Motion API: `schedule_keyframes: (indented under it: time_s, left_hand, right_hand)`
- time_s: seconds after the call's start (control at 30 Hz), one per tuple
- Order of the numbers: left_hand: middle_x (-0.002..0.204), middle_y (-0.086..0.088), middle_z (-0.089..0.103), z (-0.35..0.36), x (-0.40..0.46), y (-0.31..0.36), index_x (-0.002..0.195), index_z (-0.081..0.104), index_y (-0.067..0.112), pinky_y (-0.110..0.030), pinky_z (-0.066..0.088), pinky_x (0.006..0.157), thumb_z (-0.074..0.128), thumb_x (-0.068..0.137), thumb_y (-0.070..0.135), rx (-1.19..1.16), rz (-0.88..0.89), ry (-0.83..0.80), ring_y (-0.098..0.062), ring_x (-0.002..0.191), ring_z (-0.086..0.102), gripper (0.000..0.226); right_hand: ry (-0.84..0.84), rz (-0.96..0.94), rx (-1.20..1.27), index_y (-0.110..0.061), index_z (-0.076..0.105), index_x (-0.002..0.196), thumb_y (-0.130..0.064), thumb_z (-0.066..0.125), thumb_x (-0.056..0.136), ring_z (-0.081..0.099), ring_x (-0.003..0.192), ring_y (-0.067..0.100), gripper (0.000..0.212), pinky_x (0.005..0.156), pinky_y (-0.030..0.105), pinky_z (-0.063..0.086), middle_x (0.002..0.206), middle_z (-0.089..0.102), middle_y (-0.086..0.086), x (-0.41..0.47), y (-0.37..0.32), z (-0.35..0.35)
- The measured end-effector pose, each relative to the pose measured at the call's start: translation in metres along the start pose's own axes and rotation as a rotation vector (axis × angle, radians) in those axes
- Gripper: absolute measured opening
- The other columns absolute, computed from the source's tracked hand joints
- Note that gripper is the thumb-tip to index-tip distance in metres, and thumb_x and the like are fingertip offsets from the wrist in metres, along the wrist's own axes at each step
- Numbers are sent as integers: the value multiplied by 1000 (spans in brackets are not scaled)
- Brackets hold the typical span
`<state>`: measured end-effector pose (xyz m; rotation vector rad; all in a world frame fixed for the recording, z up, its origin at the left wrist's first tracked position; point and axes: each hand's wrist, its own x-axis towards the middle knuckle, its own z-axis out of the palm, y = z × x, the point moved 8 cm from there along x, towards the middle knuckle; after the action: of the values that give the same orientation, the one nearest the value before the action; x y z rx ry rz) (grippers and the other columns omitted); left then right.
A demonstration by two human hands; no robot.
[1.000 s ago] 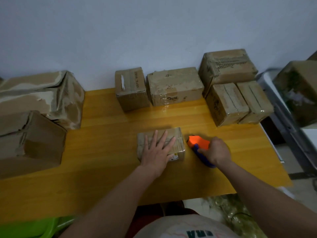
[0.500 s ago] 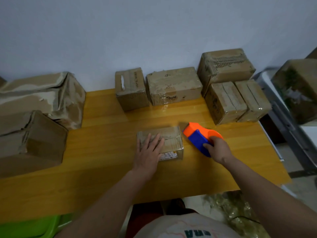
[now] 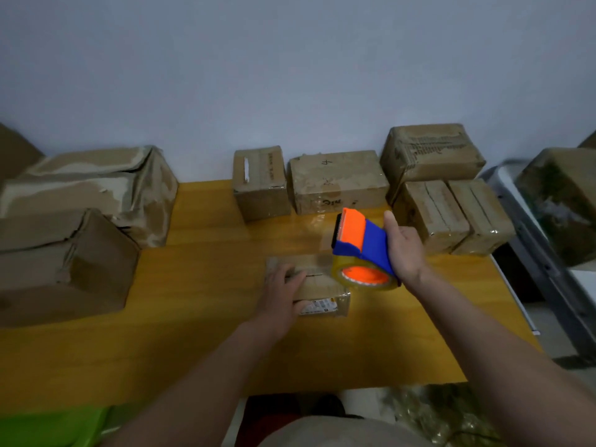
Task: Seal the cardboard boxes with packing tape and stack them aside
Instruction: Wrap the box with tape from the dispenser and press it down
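Yellow wooden table [image 3: 200, 317] against a plain pale wall; the small cardboard box [image 3: 317, 285] I'm working sits mid-table, close to my edge, flaps closed, seam showing on top, printed label on the near face.

Left hand [image 3: 283, 295] lies on the box's left part, fingers across the top and thumb down the near face, pinning it.

Right hand [image 3: 403, 250] holds the tape dispenser [image 3: 361, 250] clear of the table, above and just right of the box. Palm faces left, thumb up, fingers hidden behind the blue body, so a firm wrap as far as I can tell. Orange cutter end points up and away, clear roll hangs low.

Step, my read: taping of this box is in hand; can't tell whether a strip is already across the seam. Next move needs the dispenser lowered to the top, run along the seam, left hand holding the box from sliding.

Other boxes: two [image 3: 319, 185] at the back wall, three stacked back right [image 3: 448, 188], two large ones at left [image 3: 74, 230].
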<state>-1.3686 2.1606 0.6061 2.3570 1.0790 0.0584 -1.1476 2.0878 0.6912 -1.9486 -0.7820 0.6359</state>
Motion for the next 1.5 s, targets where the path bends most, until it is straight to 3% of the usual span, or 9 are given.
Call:
schedule_keyframes:
  time_s: [0.17, 0.27, 0.33, 0.4, 0.53, 0.77, 0.93, 1.13, 1.5]
  left_hand:
    - [144, 6, 35, -14, 2, -1, 141, 47, 15, -21, 29, 108, 72, 86, 24, -210, -58, 20, -12, 133, 34, 62]
    - [124, 9, 50, -34, 0, -10, 126, 62, 15, -4, 37, 85, 63, 93, 19, -481, -285, 159, -7, 115, 49, 34]
    - [114, 2, 63, -33, -3, -11, 107, 68, 15, -21, 49, 90, 50, 99, 27, -943, -486, 128, -18, 110, 58, 23]
    - [108, -11, 67, -28, -3, 4, 99, 66, 9, -37, 48, 98, 36, 104, 36, -1395, -567, -3, -26, 107, 61, 41]
    - [108, -16, 66, -31, -2, 21, 102, 63, 2, -35, 50, 91, 44, 99, 48, -1649, -625, -142, -27, 106, 61, 49]
    - [88, -7, 68, -45, 4, 8, 90, 65, 9, -26, 53, 70, 64, 90, 9, -1559, -615, 85, -14, 79, 62, 1]
    - [77, -3, 61, -46, 4, -11, 87, 63, 11, -23, 49, 67, 63, 92, 12, -1360, -693, 174, -10, 70, 54, 5]
    - [72, 0, 56, -52, -12, -35, 85, 60, 12, -14, 42, 44, 61, 94, 16, -1235, -712, 265, -8, 61, 51, 10]
    - [71, 5, 61, -54, -33, -77, 79, 68, 12, -20, 39, 60, 67, 91, 26, -1033, -789, 551, -8, 68, 52, 19]
  right_hand:
    - [-77, -26, -49, -7, 42, 63, -45, 31, 101, 37, 56, 24, 55, 58, 31, 27, 60, 38, 14, 3, -8, 24]
    - [-86, -18, -130, -11, 41, 60, -46, 31, 100, 38, 56, 24, 55, 60, 34, 29, 60, 39, 13, 6, -4, 31]
    - [-93, -28, -140, -11, 41, 59, -47, 30, 100, 39, 56, 24, 56, 60, 35, 31, 60, 41, 13, 6, -4, 33]
    - [-108, -42, -152, -11, 42, 59, -47, 30, 100, 40, 55, 24, 56, 59, 34, 31, 59, 42, 13, 7, -7, 35]
    - [-131, -63, -184, -11, 41, 58, -47, 30, 100, 39, 53, 23, 56, 59, 34, 30, 57, 40, 12, 7, -11, 40]
    - [-193, -81, -225, -13, 41, 55, -51, 34, 98, 45, 51, 19, 58, 56, 29, 33, 53, 45, 7, 4, -24, 46]
    - [-263, -214, -541, -10, 63, 66, -59, 36, 94, 59, 59, 17, 62, 54, 25, 40, 59, 60, 6, 8, -51, 49]
    - [-248, -301, -804, -13, 61, 61, -74, 35, 83, 54, 57, 15, 70, 51, 26, 35, 57, 57, 5, 11, -53, 42]
    - [-297, -338, -965, -14, 59, 65, -88, 31, 68, 56, 58, 17, 79, 55, 27, 45, 58, 56, 2, 11, -69, 87]
